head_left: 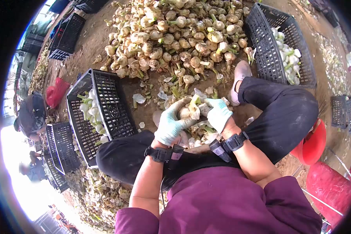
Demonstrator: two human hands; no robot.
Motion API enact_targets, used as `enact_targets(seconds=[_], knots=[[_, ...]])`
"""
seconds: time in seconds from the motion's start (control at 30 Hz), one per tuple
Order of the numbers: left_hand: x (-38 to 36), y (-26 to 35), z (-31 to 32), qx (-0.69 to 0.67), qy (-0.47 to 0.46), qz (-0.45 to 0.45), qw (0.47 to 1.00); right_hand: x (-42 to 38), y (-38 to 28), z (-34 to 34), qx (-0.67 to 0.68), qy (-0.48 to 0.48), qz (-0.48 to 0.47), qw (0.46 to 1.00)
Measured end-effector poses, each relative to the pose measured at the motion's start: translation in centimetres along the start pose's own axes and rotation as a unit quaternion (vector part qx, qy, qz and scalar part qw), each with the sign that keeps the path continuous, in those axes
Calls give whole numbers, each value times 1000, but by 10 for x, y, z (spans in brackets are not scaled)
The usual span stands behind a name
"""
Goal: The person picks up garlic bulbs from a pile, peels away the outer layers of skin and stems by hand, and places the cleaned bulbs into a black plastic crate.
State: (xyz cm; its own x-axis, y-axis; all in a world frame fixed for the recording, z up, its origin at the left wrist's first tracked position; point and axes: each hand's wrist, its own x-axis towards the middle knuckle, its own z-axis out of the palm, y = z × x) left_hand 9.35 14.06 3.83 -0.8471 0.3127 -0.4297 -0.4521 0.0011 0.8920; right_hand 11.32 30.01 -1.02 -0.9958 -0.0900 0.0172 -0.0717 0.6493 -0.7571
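Observation:
Both my hands wear pale blue-green gloves with darker fingers. My left hand (170, 124) wraps round a garlic bulb (190, 112) with a short green-white stem, above my lap. From the right, my right hand (218, 114) meets the same bulb near its stem, fingers closed; the fingertips are partly hidden, and what they pinch is too small to tell. Loose peelings (206, 135) lie just below the hands. Beyond them rises a large heap of unpeeled garlic bulbs (175, 35).
A black crate (115, 105) with peeled white garlic stands at the left, another black crate (266, 50) with white bulbs at the upper right. A red bucket (314, 145) and red sack (327, 191) are at the right. Another person (30, 113) is at the far left.

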Motion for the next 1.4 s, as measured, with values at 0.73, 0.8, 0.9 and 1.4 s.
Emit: enact_targets(seconds=[0.73,0.8,0.9,1.4], knots=[[7,-22,-17,-385,-66,-25,920,17,-33,-1,83,102,-1,991],[7,-23,-3,-340,4,23,940,18,-30,-4,122,64,34,990],[4,-25,-11,-215,42,53,974,7,-19,2,59,52,41,996],[8,-23,-24,-228,0,68,971,3,-17,-10,-39,-18,-90,995]])
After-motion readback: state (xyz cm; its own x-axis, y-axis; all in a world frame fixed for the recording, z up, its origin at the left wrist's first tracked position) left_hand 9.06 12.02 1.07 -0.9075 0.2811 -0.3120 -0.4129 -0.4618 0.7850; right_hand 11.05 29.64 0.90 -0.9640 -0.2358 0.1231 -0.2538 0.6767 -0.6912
